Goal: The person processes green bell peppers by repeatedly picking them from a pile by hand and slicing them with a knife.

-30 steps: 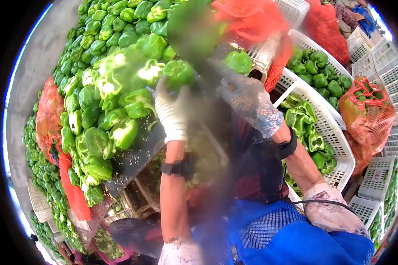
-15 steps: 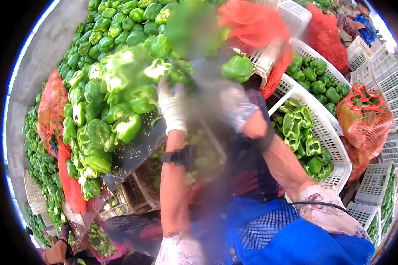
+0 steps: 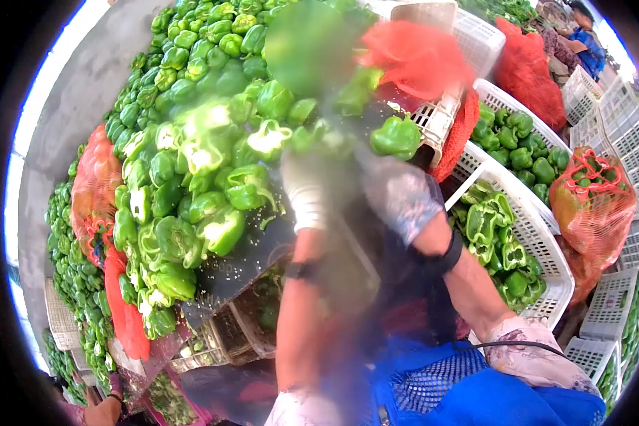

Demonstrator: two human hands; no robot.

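Observation:
My left hand, in a white glove, is at the near edge of a heap of green peppers; a smear on the lens blurs its fingers. To its right my right hand wears a patterned glove, and its fingers are blurred too. Whatever either hand holds is hidden by the smear. One whole green pepper lies just beyond my right hand. Cut peppers with pale insides lie beyond and left of my left hand. Below them is a dark board dotted with seeds.
At the right, white crates hold cut peppers and whole peppers. Red net bags lie at the left, top and right. Another person in blue is at the upper right, and a person's arm at the lower left.
Both hands move relative to each other: my right hand swings in toward my left, then back out slightly. The whole view shifts a little, and the arm at the lower left has come into view.

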